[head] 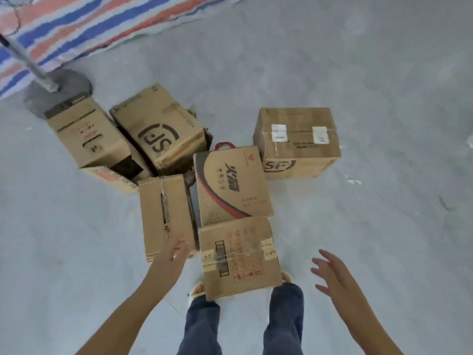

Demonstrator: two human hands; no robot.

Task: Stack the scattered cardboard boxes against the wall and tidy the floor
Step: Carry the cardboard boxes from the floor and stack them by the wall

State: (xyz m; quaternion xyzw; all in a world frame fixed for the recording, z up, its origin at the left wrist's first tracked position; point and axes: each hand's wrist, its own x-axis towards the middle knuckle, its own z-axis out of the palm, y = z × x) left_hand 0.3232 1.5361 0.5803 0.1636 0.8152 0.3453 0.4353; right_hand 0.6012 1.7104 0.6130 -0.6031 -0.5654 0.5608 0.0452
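Six cardboard boxes are sitting scattered on the grey floor [358,73]. The left hand [176,248] is touching the near corner of the narrow box [166,213] at eleven o'clock, fingers loosely bent. The right hand [330,275] is hovering at three o'clock of the taped box [239,257], fingers spread, holding nothing.

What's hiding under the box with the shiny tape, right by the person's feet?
Under the taped box only the tips of two sandalled feet peek out at its near edge, on the grey floor. Anything else beneath it is covered.
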